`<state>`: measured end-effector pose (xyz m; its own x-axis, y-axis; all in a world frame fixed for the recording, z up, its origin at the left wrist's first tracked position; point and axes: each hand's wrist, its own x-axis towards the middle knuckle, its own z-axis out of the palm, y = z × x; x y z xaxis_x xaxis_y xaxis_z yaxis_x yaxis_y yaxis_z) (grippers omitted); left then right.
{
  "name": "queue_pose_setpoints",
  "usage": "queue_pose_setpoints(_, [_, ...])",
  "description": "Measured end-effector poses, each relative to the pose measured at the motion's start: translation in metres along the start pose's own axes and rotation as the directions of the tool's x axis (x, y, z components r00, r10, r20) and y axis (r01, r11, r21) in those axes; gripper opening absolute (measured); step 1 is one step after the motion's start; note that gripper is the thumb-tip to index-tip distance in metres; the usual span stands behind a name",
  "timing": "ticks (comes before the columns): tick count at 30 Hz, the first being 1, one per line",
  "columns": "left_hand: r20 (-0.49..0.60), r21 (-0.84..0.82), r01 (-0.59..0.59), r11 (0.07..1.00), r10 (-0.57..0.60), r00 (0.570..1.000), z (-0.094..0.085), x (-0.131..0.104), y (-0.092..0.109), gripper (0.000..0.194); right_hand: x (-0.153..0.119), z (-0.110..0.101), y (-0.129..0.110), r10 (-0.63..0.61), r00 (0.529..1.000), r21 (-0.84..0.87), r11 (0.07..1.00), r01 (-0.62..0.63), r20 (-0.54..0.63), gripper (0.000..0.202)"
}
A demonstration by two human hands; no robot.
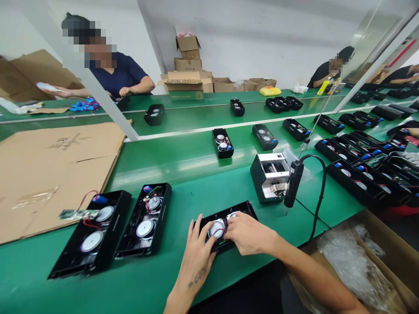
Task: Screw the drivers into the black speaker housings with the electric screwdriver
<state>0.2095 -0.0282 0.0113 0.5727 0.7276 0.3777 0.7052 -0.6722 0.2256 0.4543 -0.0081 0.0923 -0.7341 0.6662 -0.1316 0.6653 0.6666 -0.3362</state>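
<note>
In front of me a black speaker box [250,211] lies open side up on the green bench. Two round speakers sit in it; the left speaker [216,229] shows its white back, while the right speaker [233,214] is partly covered. My left hand [198,253] holds the box's left end, with thumb and forefinger bent against the left speaker. Over the right speaker, my right hand [247,233] is closed, its fingertips pressed down between the two speakers. What those fingertips pinch is hidden. Red wire shows beside the left speaker.
To the left are two more open speaker boxes [146,222] and flattened cardboard [55,174]. A hanging electric screwdriver [293,183] and a screw feeder [270,176] stand right. Several boxes [223,143] line the conveyor. Co-workers sit beyond. A carton [389,244] with plastic bags is lower right.
</note>
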Motion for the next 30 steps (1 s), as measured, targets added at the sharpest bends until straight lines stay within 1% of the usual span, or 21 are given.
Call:
queue_pose_setpoints(3, [-0.001, -0.004, -0.001, 1.000, 0.001, 1.000, -0.002, 0.001, -0.001, 0.042, 0.007, -0.006, 0.005, -0.003, 0.999, 0.026, 1.000, 0.002, 0.042, 0.022])
queue_pose_setpoints(5, [0.005, -0.007, -0.010, 1.000, 0.011, 1.000, -0.002, 0.001, -0.001, 0.045, 0.013, -0.009, 0.009, -0.034, 0.995, 0.026, 0.999, 0.032, 0.089, 0.021])
queue_pose_setpoints(8, [0.008, -0.016, -0.011, 1.000, 0.012, 1.000, -0.002, 0.002, -0.001, 0.049, 0.017, -0.011, 0.013, -0.085, 0.987, -0.035, 0.995, 0.090, 0.135, 0.020])
queue_pose_setpoints(11, [-0.007, -0.029, 0.005, 1.000, -0.005, 1.000, -0.003, 0.003, 0.000, 0.050, 0.015, -0.010, 0.012, -0.106, 0.987, -0.095, 0.989, 0.117, 0.121, 0.023])
queue_pose_setpoints(13, [-0.003, -0.029, -0.009, 1.000, 0.009, 1.000, -0.003, 0.004, 0.000, 0.048, 0.012, -0.007, 0.010, -0.114, 0.988, -0.109, 0.986, 0.125, 0.101, 0.025])
queue_pose_setpoints(18, [0.048, -0.015, -0.048, 0.999, 0.049, 0.998, -0.004, 0.008, 0.001, 0.046, 0.009, 0.004, 0.009, -0.156, 0.987, -0.162, 0.973, 0.162, 0.049, 0.021])
queue_pose_setpoints(21, [0.086, 0.000, -0.076, 0.997, 0.075, 0.993, -0.005, 0.010, 0.000, 0.044, 0.007, 0.006, 0.006, -0.171, 0.984, -0.178, 0.968, 0.177, 0.049, 0.020])
queue_pose_setpoints(24, [0.117, -0.015, -0.104, 0.994, 0.105, 0.988, -0.006, 0.014, -0.004, 0.044, 0.004, 0.002, -0.006, -0.127, 0.991, -0.186, 0.974, 0.131, 0.037, 0.018])
queue_pose_setpoints(27, [0.150, -0.072, -0.121, 0.990, 0.131, 0.980, -0.008, 0.021, -0.012, 0.035, 0.000, -0.002, -0.021, -0.044, 0.998, -0.222, 0.974, 0.031, -0.053, 0.026])
queue_pose_setpoints(29, [0.188, -0.121, -0.131, 0.984, 0.152, 0.970, -0.011, 0.028, -0.018, 0.030, -0.001, -0.004, -0.025, -0.013, 0.995, -0.192, 0.981, -0.006, -0.097, 0.030])
queue_pose_setpoints(30, [0.211, -0.149, -0.125, 0.981, 0.155, 0.965, -0.013, 0.032, -0.021, 0.030, 0.000, -0.005, -0.025, -0.009, 0.996, -0.147, 0.989, -0.004, -0.092, 0.031])
